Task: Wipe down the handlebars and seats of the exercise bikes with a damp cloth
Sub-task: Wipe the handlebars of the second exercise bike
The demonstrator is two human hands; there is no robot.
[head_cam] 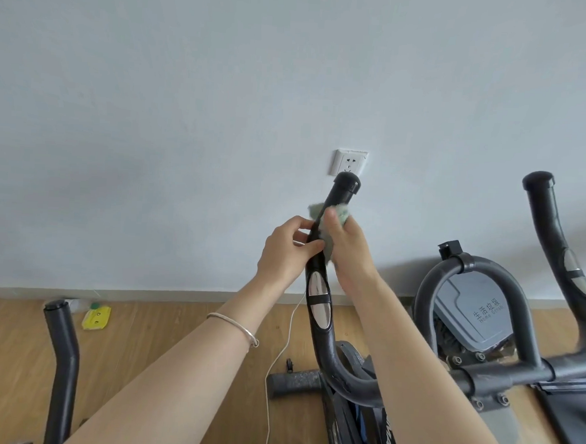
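Observation:
A black exercise-bike handlebar rises in the middle of the view, with silver pulse pads on its stem and a capped tip near the wall socket. My left hand grips the bar just above the pads. My right hand holds a pale green cloth wrapped against the bar below the cap; most of the cloth is hidden behind my fingers and the bar. The bike's other handlebar stands at the right. No seat is in view.
A white wall socket sits behind the bar tip. A grey bin lid leans on the wall behind the bars. A second bike's handlebar stands at the left, a yellow item lies on the wooden floor, and a white cable hangs down.

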